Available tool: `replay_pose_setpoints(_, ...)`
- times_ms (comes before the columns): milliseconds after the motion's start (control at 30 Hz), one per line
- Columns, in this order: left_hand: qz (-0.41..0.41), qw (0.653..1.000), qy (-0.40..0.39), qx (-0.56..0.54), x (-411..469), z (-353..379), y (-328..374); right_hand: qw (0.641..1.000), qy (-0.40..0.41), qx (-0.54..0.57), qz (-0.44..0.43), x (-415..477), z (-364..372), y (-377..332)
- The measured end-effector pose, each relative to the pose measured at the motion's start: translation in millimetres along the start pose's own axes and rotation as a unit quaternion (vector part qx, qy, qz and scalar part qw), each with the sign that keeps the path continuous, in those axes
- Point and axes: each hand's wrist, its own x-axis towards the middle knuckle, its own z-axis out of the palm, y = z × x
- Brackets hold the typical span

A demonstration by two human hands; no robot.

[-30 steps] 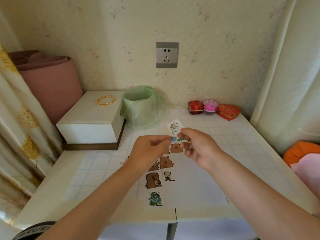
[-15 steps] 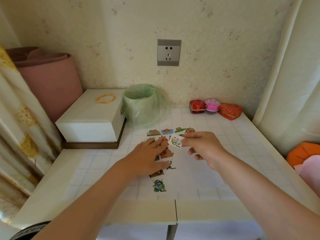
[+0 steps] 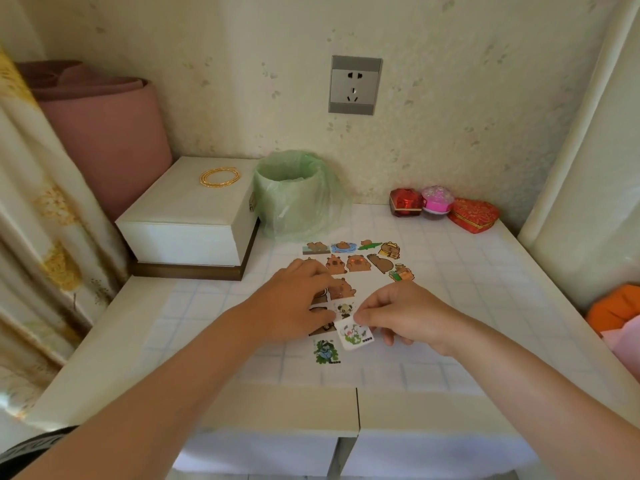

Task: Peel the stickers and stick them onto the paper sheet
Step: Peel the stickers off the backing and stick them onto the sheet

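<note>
The right hand (image 3: 405,313) pinches a white sticker (image 3: 355,336) by its upper edge between thumb and forefinger. The sticker hangs tilted just below the panda sticker (image 3: 345,310), on the side nearer the person, low over the paper sheet (image 3: 433,362); whether its lower edge already touches cannot be told. The left hand (image 3: 298,299) lies flat just left of the panda sticker, fingers loosely extended and pressing the sheet down. The gap is tight, so the sticker could land overlapping the panda sticker or the blue-green sticker (image 3: 326,351) lower left of it. Being tilted, it could also crease or trap a bubble if pressed at one corner first, or cling to the fingertip on release. If the left hand lifts early, the sheet may slide. Half a second ago the sticker was held above the panda sticker, by the brown bears; a second ago both hands were raised off the sheet.
</note>
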Motion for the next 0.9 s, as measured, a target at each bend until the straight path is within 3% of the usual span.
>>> replay_pose_setpoints(267, -0.015, 0.998, -0.066, 0.009, -18.3, 3.0, 1.0, 0.999, 0.038, -0.024, 0.009, -7.0, 8.1, 8.2)
replay_pose_setpoints(900, -0.027, 0.996, -0.080, 0.013, -17.5, 1.8, 3.4, 0.996, 0.088, -0.025, 0.003, -5.9, 15.7, 16.6)
